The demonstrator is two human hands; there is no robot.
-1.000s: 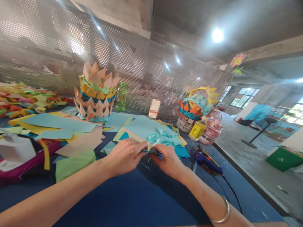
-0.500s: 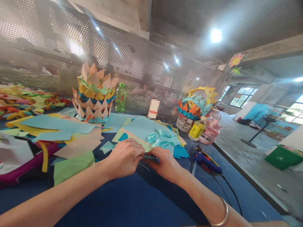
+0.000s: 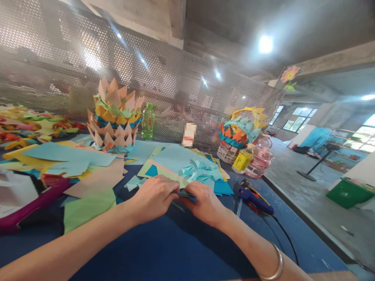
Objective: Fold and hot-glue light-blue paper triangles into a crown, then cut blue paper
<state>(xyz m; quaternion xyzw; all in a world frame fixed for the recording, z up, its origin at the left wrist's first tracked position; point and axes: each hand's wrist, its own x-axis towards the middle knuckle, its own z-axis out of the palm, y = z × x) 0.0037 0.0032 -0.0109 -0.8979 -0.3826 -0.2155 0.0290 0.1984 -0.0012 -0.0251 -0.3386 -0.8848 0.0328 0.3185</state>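
Observation:
My left hand point(image 3: 159, 196) and my right hand point(image 3: 202, 201) meet above the blue table point(image 3: 140, 249), fingers closed from both sides on a small folded piece of paper point(image 3: 187, 194). Only a blue-grey sliver of that paper shows between the fingertips; the rest is hidden. Just beyond my hands lie several light blue folded paper pieces point(image 3: 202, 170) on a stack of coloured sheets point(image 3: 168, 158). One more light blue folded piece point(image 3: 134, 182) rests left of the stack, near my left hand.
A glue gun point(image 3: 258, 201) with its cord lies on the right. Behind it stand a yellow-labelled bottle point(image 3: 242, 160), a pink jug point(image 3: 259, 160) and a folded-paper basket point(image 3: 230, 150). Leftward are a layered paper ornament point(image 3: 113, 117), a green bottle point(image 3: 148, 121), loose sheets point(image 3: 90, 210) and a magenta object point(image 3: 38, 207).
Both hands stay together on the folded paper, with only a slight shift of the fingers. The whole view has moved a little.

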